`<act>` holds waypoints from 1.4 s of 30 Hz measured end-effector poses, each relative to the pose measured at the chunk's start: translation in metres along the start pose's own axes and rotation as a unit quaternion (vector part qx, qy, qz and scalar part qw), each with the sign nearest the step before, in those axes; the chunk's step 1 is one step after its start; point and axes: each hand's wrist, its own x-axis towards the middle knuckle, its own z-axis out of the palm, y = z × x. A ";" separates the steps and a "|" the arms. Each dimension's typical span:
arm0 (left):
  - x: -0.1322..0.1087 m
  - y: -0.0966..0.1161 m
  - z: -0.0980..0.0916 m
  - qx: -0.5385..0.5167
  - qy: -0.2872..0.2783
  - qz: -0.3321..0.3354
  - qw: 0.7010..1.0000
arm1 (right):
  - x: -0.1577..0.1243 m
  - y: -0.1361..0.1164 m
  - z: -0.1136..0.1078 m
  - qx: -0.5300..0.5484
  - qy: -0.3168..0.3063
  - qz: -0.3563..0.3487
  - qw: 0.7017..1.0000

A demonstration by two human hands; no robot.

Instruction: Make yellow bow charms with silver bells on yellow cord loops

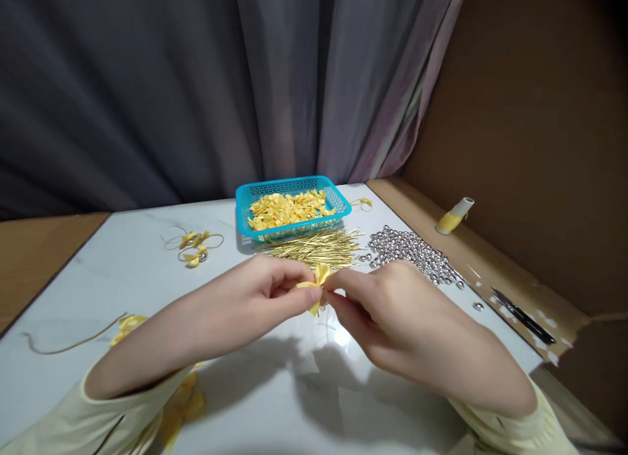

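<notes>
My left hand point(265, 291) and my right hand point(387, 304) meet above the middle of the white table point(147, 278). Both pinch a small yellow ribbon bow point(318, 278) between thumb and fingertips, the left from its left side, the right from its right. A thin gold strand hangs below the bow. Just behind the hands lies a bundle of gold wire ties point(316, 246), and behind that a blue plastic basket point(245, 206) filled with yellow bows.
A heap of small silver bells point(412, 249) lies right of the ties. Finished bows with gold loops point(193, 242) rest at the left, others under my left forearm point(127, 324). Black snips point(523, 316) and a yellow ribbon spool point(454, 216) sit on the brown cardboard at right.
</notes>
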 end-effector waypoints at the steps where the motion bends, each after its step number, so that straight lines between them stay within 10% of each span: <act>1: -0.001 0.000 0.001 0.002 0.003 0.002 1.000 | 0.000 0.000 0.000 0.010 -0.002 0.003 1.000; 42: -0.008 0.008 0.000 0.008 0.003 -0.003 1.000 | 0.003 0.007 -0.007 0.108 -0.013 0.013 0.994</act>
